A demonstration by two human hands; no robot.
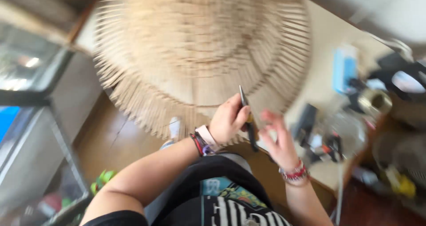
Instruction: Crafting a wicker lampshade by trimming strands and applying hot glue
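Observation:
A large round piece of woven cane work (199,44), pale tan with many loose spokes fanning out at its rim, lies on a light table (326,44). My left hand (228,119) is closed on a slim dark tool (247,117) with a pointed tip and a dark handle, held near the cane rim. My right hand (279,139) hovers just right of the tool, fingers spread, holding nothing. The frame is blurred by motion.
A clutter of tools and small items (328,137) covers the table's right side, with a blue pack (345,68) and a roll of tape (375,102). A glass-fronted cabinet (31,119) stands at left over a wooden floor (120,146).

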